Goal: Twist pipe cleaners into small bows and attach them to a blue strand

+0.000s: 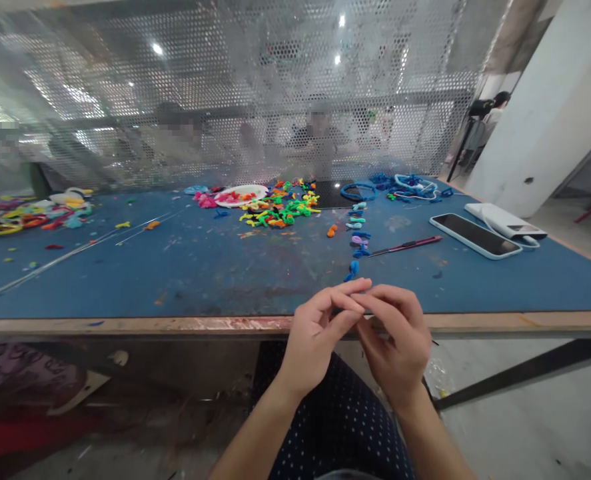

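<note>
My left hand [320,327] and my right hand [398,333] meet fingertip to fingertip just above the table's front edge. Both are closed in a pinch; whatever lies between the fingers is hidden or too small to make out. Just beyond them a small blue twisted piece [352,269] lies on the table. Behind it, a column of small pieces, among them a lilac one [359,241] and a pale teal one [356,225], runs away from me. A thin dark red tool with a slim metal shaft [410,245] lies to their right, its kind unclear.
A phone [475,235] and a white power bank with a cable [508,221] lie at the right. Green, yellow and orange pieces [280,210] are heaped mid-table beside a white plate [260,191]. Another colourful pile [20,217] sits left. A perforated metal screen [255,87] stands behind.
</note>
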`<state>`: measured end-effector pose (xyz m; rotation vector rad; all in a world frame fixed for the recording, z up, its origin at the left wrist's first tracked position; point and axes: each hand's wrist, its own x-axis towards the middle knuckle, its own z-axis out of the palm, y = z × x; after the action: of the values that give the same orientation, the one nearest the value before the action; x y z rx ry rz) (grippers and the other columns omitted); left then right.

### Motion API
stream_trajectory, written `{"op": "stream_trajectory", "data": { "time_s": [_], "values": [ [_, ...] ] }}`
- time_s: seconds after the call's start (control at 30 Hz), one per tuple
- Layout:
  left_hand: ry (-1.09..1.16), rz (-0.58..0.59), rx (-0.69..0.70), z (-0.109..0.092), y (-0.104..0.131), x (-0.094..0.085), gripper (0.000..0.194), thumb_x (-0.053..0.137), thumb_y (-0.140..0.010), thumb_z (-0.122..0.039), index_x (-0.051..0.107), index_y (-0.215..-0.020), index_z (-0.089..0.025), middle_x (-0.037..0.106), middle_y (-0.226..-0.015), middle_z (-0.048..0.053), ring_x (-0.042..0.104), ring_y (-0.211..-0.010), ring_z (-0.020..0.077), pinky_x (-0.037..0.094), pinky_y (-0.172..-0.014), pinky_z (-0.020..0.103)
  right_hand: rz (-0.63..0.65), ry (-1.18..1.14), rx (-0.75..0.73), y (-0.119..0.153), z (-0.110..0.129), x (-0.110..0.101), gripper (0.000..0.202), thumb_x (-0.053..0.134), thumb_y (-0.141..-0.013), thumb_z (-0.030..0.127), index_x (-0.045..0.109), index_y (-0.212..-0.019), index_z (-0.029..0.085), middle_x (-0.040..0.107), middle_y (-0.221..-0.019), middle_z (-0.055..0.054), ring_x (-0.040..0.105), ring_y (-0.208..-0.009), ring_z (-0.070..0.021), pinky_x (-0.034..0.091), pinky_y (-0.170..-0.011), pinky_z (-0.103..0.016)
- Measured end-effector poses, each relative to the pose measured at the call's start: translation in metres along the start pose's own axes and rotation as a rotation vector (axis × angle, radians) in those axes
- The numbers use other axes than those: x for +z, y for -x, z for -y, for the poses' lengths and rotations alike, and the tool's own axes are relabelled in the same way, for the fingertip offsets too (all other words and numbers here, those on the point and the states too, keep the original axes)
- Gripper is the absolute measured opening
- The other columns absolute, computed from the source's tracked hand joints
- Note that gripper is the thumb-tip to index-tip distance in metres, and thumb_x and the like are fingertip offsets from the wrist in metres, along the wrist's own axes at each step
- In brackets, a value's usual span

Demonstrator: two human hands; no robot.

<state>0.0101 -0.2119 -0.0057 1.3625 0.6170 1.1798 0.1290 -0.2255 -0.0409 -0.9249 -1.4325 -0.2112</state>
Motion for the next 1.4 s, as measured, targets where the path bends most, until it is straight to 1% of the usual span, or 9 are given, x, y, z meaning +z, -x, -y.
{"op": "stream_trajectory", "data": {
  "time_s": [0.07, 0.2, 0.3, 0.53, 0.77, 0.93, 1.07, 1.2, 1.4],
  "values": [
    [0.040, 0.002, 0.008, 0.001, 0.001, -0.001, 0.010, 0.063, -0.085, -0.017, 0.066, -0.075, -0.018, 0.068, -0.117, 0.004, 0.060, -0.113, 0.0170, 0.044, -0.099, 0.027, 0.022, -0.056, 0.024, 0.000, 0.002, 0.001, 0.021, 0.061, -0.083, 0.008, 0.065, -0.097, 0.023, 0.059, -0.088, -0.004, 0.057, -0.080, -0.0164, 0.049, -0.067, -0.030],
    [0.232, -0.020, 0.034, 0.008, 0.002, -0.001, 0.002, 0.064, -0.084, -0.018, 0.063, -0.086, -0.018, 0.070, -0.112, 0.006, 0.064, -0.106, 0.0179, 0.051, -0.090, 0.027, 0.012, -0.152, 0.169, 0.002, 0.006, 0.002, 0.018, 0.063, -0.082, 0.008, 0.067, -0.092, 0.022, 0.060, -0.087, -0.002, 0.058, -0.080, -0.0154, 0.049, -0.067, -0.029],
    [0.355, -0.075, 0.048, 0.013, -0.003, 0.002, 0.012, 0.060, -0.086, -0.016, 0.055, -0.096, -0.021, 0.074, -0.099, 0.004, 0.069, -0.097, 0.0163, 0.054, -0.084, 0.027, -0.005, -0.188, 0.214, 0.003, 0.006, 0.002, 0.023, 0.064, -0.082, 0.006, 0.069, -0.094, 0.024, 0.061, -0.089, -0.001, 0.058, -0.081, -0.0142, 0.048, -0.070, -0.028],
    [0.317, -0.296, 0.063, 0.014, -0.019, 0.018, 0.027, 0.068, -0.078, -0.007, 0.051, -0.094, -0.021, 0.076, -0.086, 0.000, 0.073, -0.075, 0.0138, 0.058, -0.070, 0.020, -0.002, -0.142, 0.182, 0.005, 0.004, 0.002, 0.034, 0.060, -0.084, 0.004, 0.069, -0.106, 0.028, 0.063, -0.094, -0.002, 0.059, -0.084, -0.0139, 0.049, -0.072, -0.028],
    [0.270, -0.374, 0.087, 0.016, -0.024, 0.022, 0.031, 0.076, -0.070, -0.014, 0.059, -0.094, -0.020, 0.076, -0.075, -0.002, 0.073, -0.068, 0.0139, 0.059, -0.066, 0.019, -0.137, -0.073, 0.291, 0.002, 0.009, 0.002, 0.022, 0.065, -0.083, 0.011, 0.073, -0.097, 0.026, 0.066, -0.085, -0.002, 0.061, -0.077, -0.0148, 0.050, -0.065, -0.029],
    [0.040, -0.285, 0.141, 0.016, -0.018, 0.012, 0.033, 0.078, -0.070, -0.019, 0.062, -0.099, -0.024, 0.076, -0.077, -0.003, 0.073, -0.074, 0.0131, 0.058, -0.070, 0.019, -0.097, 0.021, 0.287, -0.003, 0.009, -0.003, 0.015, 0.066, -0.082, 0.012, 0.073, -0.093, 0.022, 0.066, -0.082, -0.002, 0.060, -0.072, -0.0136, 0.050, -0.061, -0.027],
    [-0.290, -0.254, 0.319, 0.014, -0.013, 0.005, 0.034, 0.077, -0.072, -0.018, 0.064, -0.102, -0.026, 0.076, -0.084, -0.003, 0.071, -0.085, 0.0145, 0.054, -0.086, 0.025, 0.019, 0.122, 0.154, -0.006, 0.005, -0.010, 0.014, 0.064, -0.083, 0.010, 0.071, -0.092, 0.018, 0.064, -0.079, -0.003, 0.058, -0.069, -0.0138, 0.048, -0.060, -0.027],
    [-0.546, -0.217, 0.452, 0.011, -0.011, -0.001, 0.035, 0.076, -0.074, -0.019, 0.063, -0.106, -0.027, 0.076, -0.089, -0.002, 0.072, -0.083, 0.0171, 0.052, -0.089, 0.032, 0.077, 0.197, 0.047, -0.007, 0.001, -0.013, 0.013, 0.062, -0.085, 0.010, 0.069, -0.093, 0.017, 0.063, -0.078, -0.004, 0.055, -0.071, -0.0158, 0.045, -0.062, -0.031],
    [-0.606, -0.273, 0.536, 0.015, -0.008, 0.000, 0.033, 0.071, -0.078, -0.013, 0.058, -0.104, -0.027, 0.073, -0.086, -0.003, 0.070, -0.084, 0.0158, 0.052, -0.085, 0.032, 0.092, 0.210, 0.000, -0.004, 0.000, -0.013, 0.013, 0.062, -0.084, 0.011, 0.068, -0.094, 0.018, 0.063, -0.078, -0.004, 0.054, -0.071, -0.0166, 0.044, -0.063, -0.032]
  ]
}}
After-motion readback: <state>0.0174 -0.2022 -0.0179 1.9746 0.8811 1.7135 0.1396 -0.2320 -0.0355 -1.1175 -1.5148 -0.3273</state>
